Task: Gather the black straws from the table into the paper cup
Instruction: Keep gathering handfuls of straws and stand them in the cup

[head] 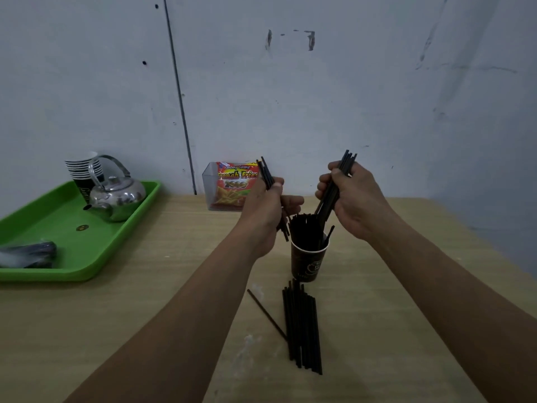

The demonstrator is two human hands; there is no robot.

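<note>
Black straws (302,327) lay near the crowded paper cup (308,260). The left hand (266,210) and right hand (353,199) each gripped a bundle; pushing them in might tip it.

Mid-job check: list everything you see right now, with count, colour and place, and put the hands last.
paper cup: one, dark brown, table centre, already full of upright black straws
loose straws: a bundle plus one stray, black, lying on the table in front of the cup
table: one, light wood
tray: one, green, far left
kettle: one, shiny metal, on the tray
stacked cups: one stack, dark with white rims, behind the kettle
dark bundle: one, on the tray's near end, too blurred to identify
French Fries box: one, clear with red pack, against the wall
left hand: holds a few black straws
right hand: holds a bunch over the cup
</note>
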